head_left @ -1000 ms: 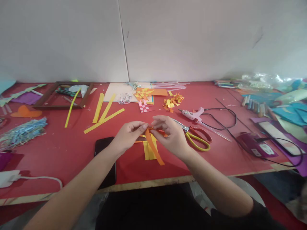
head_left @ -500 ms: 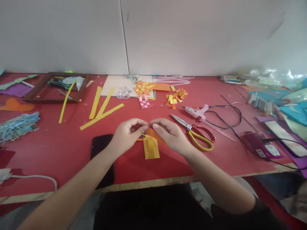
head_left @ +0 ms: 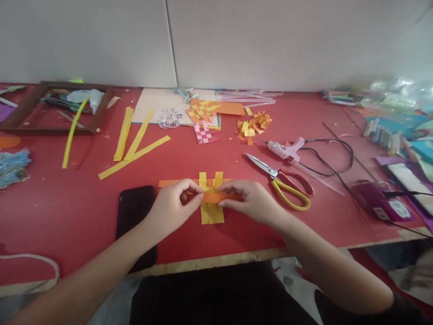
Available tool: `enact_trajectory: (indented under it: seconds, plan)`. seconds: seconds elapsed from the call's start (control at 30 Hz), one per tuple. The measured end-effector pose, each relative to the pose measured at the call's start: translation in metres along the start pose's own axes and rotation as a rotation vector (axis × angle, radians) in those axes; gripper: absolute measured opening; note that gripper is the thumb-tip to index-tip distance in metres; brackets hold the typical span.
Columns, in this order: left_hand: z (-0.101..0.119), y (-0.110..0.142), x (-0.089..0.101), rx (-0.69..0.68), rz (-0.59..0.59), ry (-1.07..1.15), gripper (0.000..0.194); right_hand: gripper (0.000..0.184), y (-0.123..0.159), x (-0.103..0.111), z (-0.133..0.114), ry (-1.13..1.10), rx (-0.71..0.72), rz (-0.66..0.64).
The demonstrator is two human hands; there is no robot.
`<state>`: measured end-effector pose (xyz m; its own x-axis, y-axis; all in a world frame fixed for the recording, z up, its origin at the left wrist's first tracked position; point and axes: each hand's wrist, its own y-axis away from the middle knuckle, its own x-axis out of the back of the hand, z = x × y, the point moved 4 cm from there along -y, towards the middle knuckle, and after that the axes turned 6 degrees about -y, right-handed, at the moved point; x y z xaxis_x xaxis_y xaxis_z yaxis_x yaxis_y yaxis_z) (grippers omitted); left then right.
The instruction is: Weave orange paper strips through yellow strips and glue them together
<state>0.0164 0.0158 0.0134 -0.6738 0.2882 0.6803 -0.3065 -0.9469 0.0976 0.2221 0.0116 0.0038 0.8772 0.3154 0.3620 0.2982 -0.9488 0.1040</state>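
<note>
An orange paper strip (head_left: 211, 197) lies crosswise over several yellow paper strips (head_left: 212, 214), which run toward me. My left hand (head_left: 177, 204) pinches the orange strip near its left part, thumb against fingertips. On the other side my right hand (head_left: 249, 199) has its thumb and fingers around the strip's right part. Another orange strip (head_left: 165, 183) crosses the yellow ones farther back, its middle partly covered by them and by my fingers. A black phone (head_left: 134, 216) lies flat, partly under my left forearm.
Scissors (head_left: 282, 181) and a pink glue gun (head_left: 286, 150) with a black cord lie at the right. Loose yellow strips (head_left: 135, 155) rest at the left, near a brown frame (head_left: 54, 131). Behind are paper scraps (head_left: 253, 125) and a woven orange-yellow piece (head_left: 203, 110).
The orange strip, earlier hanging down from my fingers, now lies straight across the yellow strips. My hands have moved slightly apart and lower. The camera view has tilted down.
</note>
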Motion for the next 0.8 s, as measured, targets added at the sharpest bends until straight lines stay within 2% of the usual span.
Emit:
enact_trajectory:
  seconds: [0.1,0.33,0.63,0.8]
  plan:
    - [0.0016,0.0007,0.0008,-0.090,0.039,-0.125,0.010,0.012,0.0006,0.0026,-0.0027,0.068,0.042,0.048]
    - [0.0032,0.0048,-0.0038,-0.288,0.129,-0.314,0.014,0.014,0.0042,-0.0038,-0.0041,0.202,0.116,0.075]
    - [0.0000,-0.0001,-0.0036,-0.285,0.099,-0.291,0.011,0.016,0.0089,-0.0044,-0.0011,0.194,0.052,0.090]
    - [0.0032,0.0029,-0.0007,-0.311,0.140,-0.329,0.007,0.016,0.0061,-0.0034,0.0014,0.172,0.011,0.057]
